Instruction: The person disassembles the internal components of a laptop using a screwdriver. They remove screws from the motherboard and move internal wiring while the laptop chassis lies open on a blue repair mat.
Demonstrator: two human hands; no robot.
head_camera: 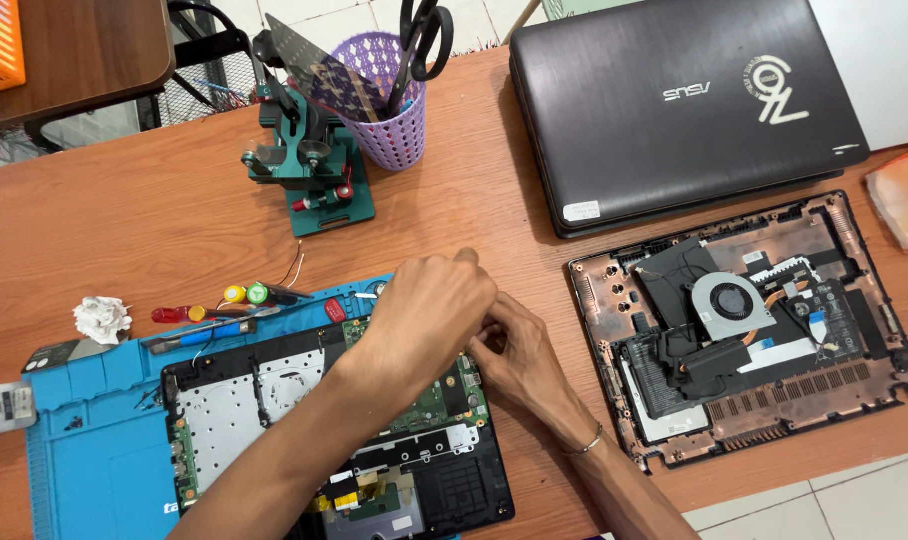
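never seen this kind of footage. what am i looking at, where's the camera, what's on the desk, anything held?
One picture, from a camera worn on a person's head, looking down at their own two bare hands over a wooden desk. The left hand and right hand meet at the top edge of an opened laptop base with its green circuit board exposed, lying on a blue work mat. Whether they pinch anything is hidden. To the right lies a separate bottom cover with a fan, above it a closed black laptop. Also screwdrivers, a green clamp stand and a purple basket with scissors.
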